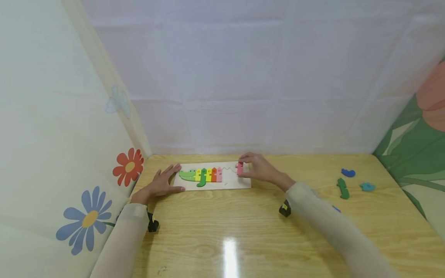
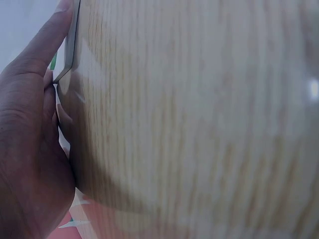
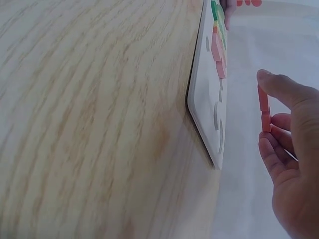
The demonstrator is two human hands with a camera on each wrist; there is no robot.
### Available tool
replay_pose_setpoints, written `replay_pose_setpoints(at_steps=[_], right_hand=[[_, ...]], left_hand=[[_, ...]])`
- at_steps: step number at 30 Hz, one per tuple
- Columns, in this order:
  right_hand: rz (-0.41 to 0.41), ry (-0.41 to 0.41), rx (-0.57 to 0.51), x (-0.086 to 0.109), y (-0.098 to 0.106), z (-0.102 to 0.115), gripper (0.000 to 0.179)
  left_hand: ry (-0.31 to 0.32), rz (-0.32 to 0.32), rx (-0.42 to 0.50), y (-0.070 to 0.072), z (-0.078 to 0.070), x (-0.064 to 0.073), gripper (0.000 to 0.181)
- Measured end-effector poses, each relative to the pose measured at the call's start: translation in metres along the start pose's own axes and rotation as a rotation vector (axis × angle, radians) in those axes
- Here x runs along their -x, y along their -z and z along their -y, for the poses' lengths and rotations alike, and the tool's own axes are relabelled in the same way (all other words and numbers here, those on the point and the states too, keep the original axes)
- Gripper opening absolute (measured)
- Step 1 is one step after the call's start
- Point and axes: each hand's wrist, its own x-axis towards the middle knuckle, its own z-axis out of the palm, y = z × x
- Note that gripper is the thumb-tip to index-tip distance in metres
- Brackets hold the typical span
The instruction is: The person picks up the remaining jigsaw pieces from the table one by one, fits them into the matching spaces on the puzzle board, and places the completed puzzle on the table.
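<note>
A white puzzle board (image 1: 208,187) lies near the back of the table. In its recess sit a light green crocodile head (image 1: 187,175), a dark green leg piece (image 1: 202,178) and yellow, orange and pink body pieces; the recess to their right is bare. My left hand (image 1: 160,184) rests at the board's left end, thumb along the near edge and fingers spread toward the far one. Over the right end, my right hand (image 1: 261,168) pinches a pink puzzle piece (image 1: 240,168) between thumb and fingers. The right wrist view shows this puzzle piece (image 3: 264,110) upright, held above the board.
Loose puzzle pieces lie to the right: a blue one (image 1: 348,172), a dark green one (image 1: 343,189) and a teal one (image 1: 367,187). A small blue-purple piece (image 1: 336,209) is partly hidden by my right sleeve. A white cloth wall (image 1: 222,127) stands behind the table.
</note>
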Motion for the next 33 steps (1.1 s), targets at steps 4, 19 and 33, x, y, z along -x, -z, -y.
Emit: replay_pose_setpoints(at_steps=[4, 19, 33], right_hand=[[-0.005, 0.005, -0.013, -0.003, -0.005, 0.000, 0.056], [-0.010, -0.009, -0.028, -0.009, -0.021, -0.003, 0.057], [0.015, -0.041, -0.037, -0.017, -0.041, -0.002, 0.057]], left_hand=[[-0.004, -0.003, 0.001, 0.000, 0.000, 0.000, 0.111], [-0.004, 0.002, -0.001, 0.000, -0.002, 0.000, 0.113], [0.000, -0.005, -0.006, -0.001, 0.000, -0.001, 0.112]])
